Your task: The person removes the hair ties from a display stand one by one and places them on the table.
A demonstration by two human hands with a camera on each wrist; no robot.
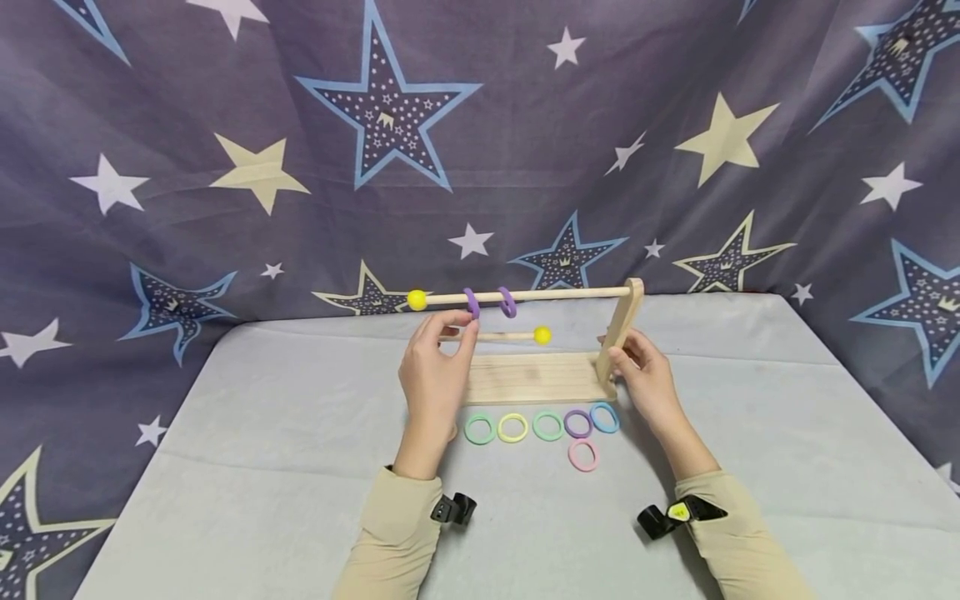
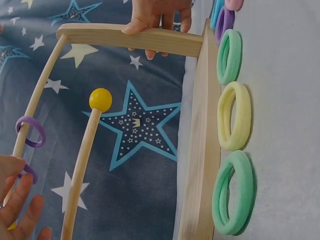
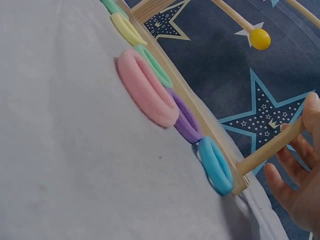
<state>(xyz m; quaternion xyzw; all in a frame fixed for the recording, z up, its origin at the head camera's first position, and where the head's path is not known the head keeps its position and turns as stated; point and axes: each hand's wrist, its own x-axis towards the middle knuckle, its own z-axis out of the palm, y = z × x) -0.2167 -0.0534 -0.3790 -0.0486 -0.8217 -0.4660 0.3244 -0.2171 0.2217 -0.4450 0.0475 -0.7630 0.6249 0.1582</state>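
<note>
A wooden stand has an upright post (image 1: 621,329), an upper rod (image 1: 570,293) and a flat base (image 1: 536,377). Two purple hair ties hang on the upper rod. My left hand (image 1: 435,367) pinches the left one (image 1: 472,302) between thumb and forefinger. The other purple hair tie (image 1: 507,302) circles the rod just to its right, untouched. With thumb in front and fingers behind, my right hand (image 1: 651,382) holds the post, also seen in the right wrist view. The lower rod (image 2: 81,172) bears no hair tie on its visible part; my left hand hides its other end.
Along the base's front lie several hair ties: green (image 1: 480,429), yellow (image 1: 513,427), another green (image 1: 548,426), purple (image 1: 578,423) and blue (image 1: 604,417). A pink one (image 1: 583,455) lies nearer. Yellow balls cap the upper (image 1: 417,300) and lower (image 1: 542,335) rods. Behind hangs a star-patterned cloth (image 1: 480,150).
</note>
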